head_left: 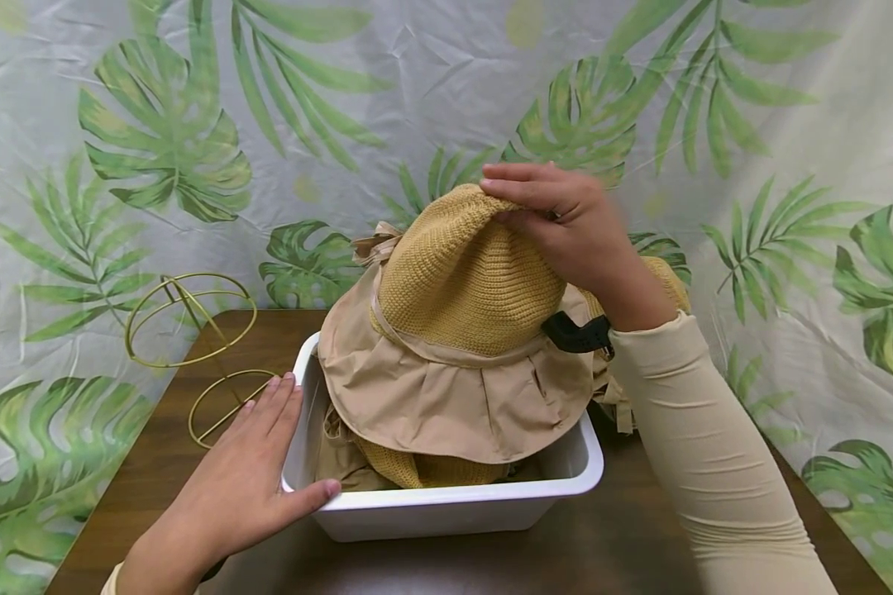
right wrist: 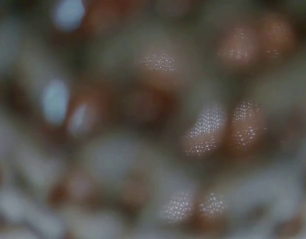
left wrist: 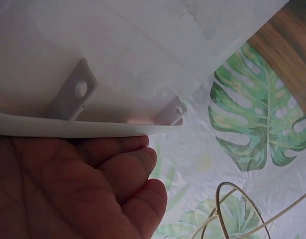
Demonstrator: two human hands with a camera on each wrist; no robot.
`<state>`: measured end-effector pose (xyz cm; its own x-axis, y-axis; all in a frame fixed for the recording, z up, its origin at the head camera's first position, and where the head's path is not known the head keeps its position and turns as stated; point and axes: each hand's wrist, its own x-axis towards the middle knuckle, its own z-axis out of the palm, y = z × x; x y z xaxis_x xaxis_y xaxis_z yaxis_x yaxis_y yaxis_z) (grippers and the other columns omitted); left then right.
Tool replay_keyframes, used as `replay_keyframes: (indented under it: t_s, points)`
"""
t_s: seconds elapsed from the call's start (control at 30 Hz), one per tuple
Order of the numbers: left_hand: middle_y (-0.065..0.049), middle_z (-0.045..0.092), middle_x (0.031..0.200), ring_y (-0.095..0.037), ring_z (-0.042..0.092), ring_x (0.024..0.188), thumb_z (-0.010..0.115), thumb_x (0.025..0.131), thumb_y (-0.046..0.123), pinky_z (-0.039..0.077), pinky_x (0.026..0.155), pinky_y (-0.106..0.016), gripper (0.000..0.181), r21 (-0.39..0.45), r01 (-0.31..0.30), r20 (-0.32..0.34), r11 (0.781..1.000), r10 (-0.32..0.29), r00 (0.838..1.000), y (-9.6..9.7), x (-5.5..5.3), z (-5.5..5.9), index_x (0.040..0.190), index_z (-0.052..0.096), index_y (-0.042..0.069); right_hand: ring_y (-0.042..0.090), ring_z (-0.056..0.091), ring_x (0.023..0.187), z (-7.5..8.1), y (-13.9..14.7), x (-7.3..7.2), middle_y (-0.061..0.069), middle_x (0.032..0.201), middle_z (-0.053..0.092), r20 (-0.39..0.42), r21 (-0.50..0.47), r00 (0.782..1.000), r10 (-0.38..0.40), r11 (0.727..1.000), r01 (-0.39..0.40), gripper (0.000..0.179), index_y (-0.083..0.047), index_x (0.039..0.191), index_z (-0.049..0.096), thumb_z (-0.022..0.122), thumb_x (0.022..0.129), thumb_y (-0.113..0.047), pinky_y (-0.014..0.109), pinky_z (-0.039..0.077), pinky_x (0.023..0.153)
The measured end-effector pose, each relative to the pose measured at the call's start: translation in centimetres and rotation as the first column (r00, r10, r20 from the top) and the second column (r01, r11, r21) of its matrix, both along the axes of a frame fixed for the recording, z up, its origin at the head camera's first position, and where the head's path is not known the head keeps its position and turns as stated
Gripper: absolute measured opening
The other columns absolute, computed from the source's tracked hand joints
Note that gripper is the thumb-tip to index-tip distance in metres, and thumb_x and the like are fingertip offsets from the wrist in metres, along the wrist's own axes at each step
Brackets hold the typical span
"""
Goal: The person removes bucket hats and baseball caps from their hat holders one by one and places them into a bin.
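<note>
A sun hat [head_left: 454,405] with a yellow knitted crown and a pleated beige brim sits tilted over a white plastic bin [head_left: 446,498]. My right hand [head_left: 565,223] pinches the top of its crown, where the knit is creased. The left hand [head_left: 245,471] rests on the bin's left corner, fingers extended along the rim and thumb on the front edge. From below, in the left wrist view, the palm and fingers lie against the rim [left wrist: 83,129]. Under the brim, more beige cloth and yellow knit [head_left: 390,463] fill the bin. The right wrist view is filled by blurred, close-up weave.
On the brown table's left side stands a gold wire stand [head_left: 193,361] with two rings, close to my left fingers. Another yellow and beige hat [head_left: 666,285] lies behind my right wrist, right of the bin. A leaf-print cloth [head_left: 446,83] hangs behind the table [head_left: 268,330].
</note>
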<state>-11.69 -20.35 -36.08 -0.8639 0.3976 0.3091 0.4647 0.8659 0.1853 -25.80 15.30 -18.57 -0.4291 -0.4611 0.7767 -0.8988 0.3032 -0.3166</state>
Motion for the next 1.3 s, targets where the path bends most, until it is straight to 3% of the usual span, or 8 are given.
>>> replay_keyframes:
  t_s: [0.27,0.33,0.57,0.77,0.9,1.1,1.23,1.3]
  points:
    - [-0.026,0.026,0.158,-0.039,0.024,0.146,0.062,0.084,0.069,0.025,0.115,-0.053,0.109,-0.002,0.000,-0.007,1.000,0.000,1.000,0.1,0.1,0.1,0.149,0.030,-0.012,0.021,0.056,0.121,-1.3,-1.3,0.5,0.015,0.127,0.065,0.060,0.020,0.994,0.095,0.995,-0.097,0.031,0.002,0.114,0.073,0.069,0.085,0.012,0.028,0.048,0.095]
    - [-0.026,0.026,0.158,-0.038,0.024,0.146,0.062,0.084,0.068,0.023,0.117,-0.051,0.108,-0.002,0.002,-0.009,1.000,-0.002,1.000,0.1,0.1,0.1,0.149,0.030,-0.012,0.022,0.057,0.122,-1.7,-1.6,0.6,0.014,0.127,0.066,0.063,0.042,0.993,0.099,0.994,-0.102,0.031,0.001,0.115,0.073,0.070,0.085,0.011,0.031,0.043,0.103]
    - [-0.025,0.027,0.158,-0.038,0.022,0.147,0.062,0.084,0.068,0.024,0.116,-0.052,0.107,-0.002,0.004,-0.013,1.000,-0.004,1.000,0.1,0.0,0.0,0.149,0.031,-0.011,0.024,0.054,0.126,-3.0,-1.8,0.3,0.014,0.132,0.063,0.123,0.125,0.987,0.105,0.985,-0.120,0.034,0.000,0.121,0.071,0.069,0.088,0.007,0.036,0.045,0.101]
    - [-0.025,0.027,0.158,-0.038,0.023,0.146,0.062,0.084,0.068,0.021,0.118,-0.049,0.107,-0.002,0.004,-0.013,1.000,-0.004,1.000,0.0,0.0,-0.1,0.150,0.031,-0.011,0.026,0.045,0.136,-3.8,-1.5,0.0,0.012,0.141,0.056,0.198,0.226,0.976,0.088,0.965,-0.133,0.039,-0.003,0.133,0.063,0.064,0.094,0.000,0.040,0.036,0.112]
    - [-0.025,0.028,0.157,-0.038,0.024,0.146,0.062,0.084,0.068,0.022,0.117,-0.051,0.107,-0.002,0.004,-0.014,1.000,-0.004,1.000,0.0,0.0,-0.1,0.149,0.032,-0.011,0.027,0.029,0.146,-4.1,-0.8,0.0,0.009,0.154,0.041,0.247,0.369,0.967,0.061,0.917,-0.152,0.047,-0.008,0.146,0.051,0.061,0.099,-0.013,0.046,0.025,0.117]
    - [-0.025,0.028,0.157,-0.038,0.025,0.146,0.063,0.083,0.068,0.021,0.118,-0.049,0.107,0.005,0.001,-0.009,1.000,-0.001,1.000,0.0,0.0,0.0,0.149,0.032,-0.010,0.023,-0.011,0.150,-5.1,-0.1,-0.1,0.000,0.167,0.003,0.323,0.553,0.946,0.021,0.807,-0.206,0.072,-0.021,0.157,0.031,0.062,0.097,-0.043,0.061,0.007,0.117]
    - [-0.025,0.027,0.157,-0.038,0.024,0.146,0.063,0.084,0.068,0.018,0.119,-0.046,0.107,0.009,0.001,-0.005,1.000,-0.001,1.000,0.0,0.0,-0.1,0.150,0.032,-0.010,0.027,-0.018,0.148,-6.3,-0.5,-0.3,0.001,0.166,-0.007,0.334,0.639,0.943,-0.002,0.735,-0.225,0.075,-0.025,0.158,0.030,0.061,0.095,-0.052,0.068,0.002,0.113]
    - [-0.025,0.027,0.158,-0.037,0.024,0.146,0.062,0.084,0.068,0.017,0.120,-0.046,0.107,0.011,0.003,-0.003,1.000,-0.003,1.000,0.0,0.0,-0.1,0.150,0.031,-0.010,0.030,-0.015,0.149,-6.9,-0.9,-0.4,0.004,0.166,-0.006,0.308,0.680,0.951,-0.007,0.701,-0.215,0.076,-0.024,0.157,0.032,0.060,0.094,-0.055,0.068,0.002,0.113]
